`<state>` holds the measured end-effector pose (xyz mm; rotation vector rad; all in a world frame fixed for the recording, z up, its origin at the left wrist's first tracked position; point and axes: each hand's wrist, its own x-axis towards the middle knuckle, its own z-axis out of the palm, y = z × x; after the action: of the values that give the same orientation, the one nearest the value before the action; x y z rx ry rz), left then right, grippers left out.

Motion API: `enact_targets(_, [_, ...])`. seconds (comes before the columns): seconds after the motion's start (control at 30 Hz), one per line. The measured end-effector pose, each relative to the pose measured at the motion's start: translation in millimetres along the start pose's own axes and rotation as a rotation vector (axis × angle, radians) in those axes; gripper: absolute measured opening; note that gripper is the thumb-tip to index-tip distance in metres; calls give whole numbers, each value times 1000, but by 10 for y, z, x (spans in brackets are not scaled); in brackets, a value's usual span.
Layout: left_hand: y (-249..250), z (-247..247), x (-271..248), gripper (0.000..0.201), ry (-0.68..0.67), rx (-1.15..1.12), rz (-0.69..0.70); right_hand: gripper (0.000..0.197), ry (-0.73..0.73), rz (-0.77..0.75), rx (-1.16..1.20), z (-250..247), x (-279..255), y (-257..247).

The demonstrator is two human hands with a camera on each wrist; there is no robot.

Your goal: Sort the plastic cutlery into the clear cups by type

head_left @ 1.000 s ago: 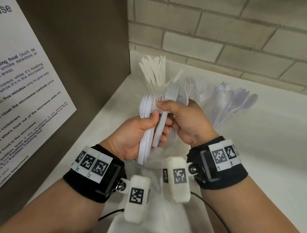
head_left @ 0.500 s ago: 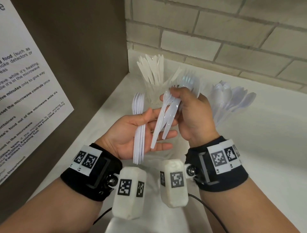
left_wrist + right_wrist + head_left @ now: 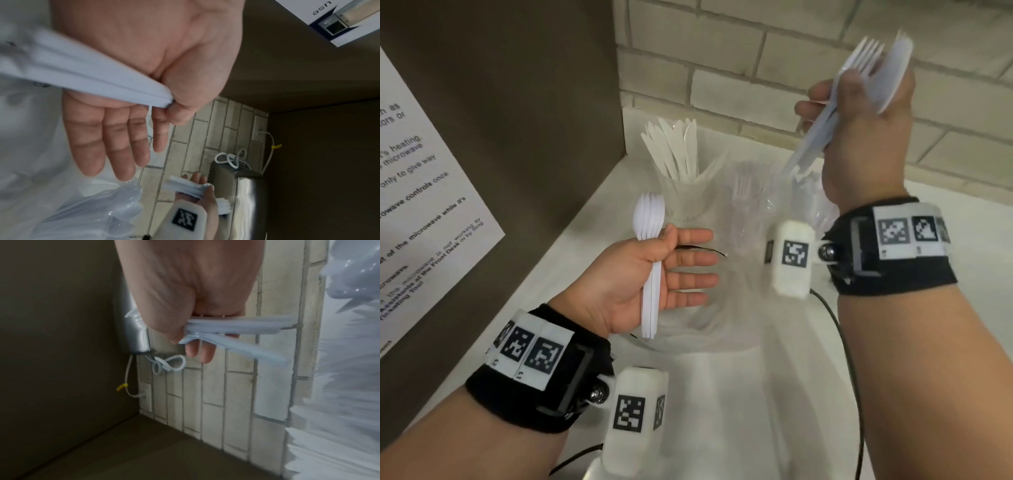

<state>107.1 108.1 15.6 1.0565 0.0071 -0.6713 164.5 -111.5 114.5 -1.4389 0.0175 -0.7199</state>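
A nested stack of white plastic spoons (image 3: 650, 240) is pinned by the thumb against the palm of the left hand (image 3: 643, 277), whose four fingers (image 3: 695, 255) are held straight and slightly spread, at about 8 o'clock in the head view. A mixed bundle of white forks and knives (image 3: 859, 92) is gripped in the curled fingers of the right hand (image 3: 866, 137), raised at 1 o'clock with the tines up.

Three clear cups stand on the white counter (image 3: 945, 342) between the hands: the knife cup (image 3: 681, 192) at 12 o'clock, the fork cup (image 3: 750, 219) just right of it, and the spoon cup (image 3: 102, 211), largely hidden behind the right wrist in the head view.

The raised bundle would best be fanned apart before any drop, so that forks and knives are released singly, handles down, into matching cups; the spoons can be lowered as one stack.

On the wall notice (image 3: 421, 219), fragments such as "microwave controls once" and "Front Desk" can be read; "use" is seen in the left wrist view.
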Motion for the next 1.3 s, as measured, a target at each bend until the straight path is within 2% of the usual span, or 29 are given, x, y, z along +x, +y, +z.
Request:
enact_targets(0.13, [24,37,55,40,20,9,45,48,-84,-61,-135,131,59,166])
enact_targets(0.27, [5,22,54,42,8,-1,72,55,-103,-32,-129,189,18,453])
enact_targets(0.47, [-6,-27,26,43,24,-11,91,52,-25,113,-35,170,-102,826])
enact_targets(0.57, [-3,-12,24,43,30,-2,93,52,69,206,-111,161,-152,951])
enact_targets(0.63, [-1,1,19,42,33,2,93,56,77,221,-139,153,-176,958])
enact_targets(0.8, [11,29,7,41,42,8,89,74,36,153,-197,116,-166,946])
enact_targets(0.9, [12,41,5,42,40,5,87,71,19,43,-170,73,-165,928])
enact_targets(1.0, [11,46,8,43,39,-1,85,42,-51,-119,-345,57,-169,932])
enact_targets(1.07, [6,57,13,44,35,-4,80,32,-182,-142,-551,53,-165,1005])
enact_targets(1.13, [1,66,22,43,32,-1,74,34,-302,-106,-711,46,-168,1073])
enact_targets(1.23, [13,57,27,42,47,13,69,43,-316,-165,-766,48,-148,1062])
enact_targets(1.3, [26,64,24,40,72,49,64,46,-394,-164,-874,56,-126,1053])
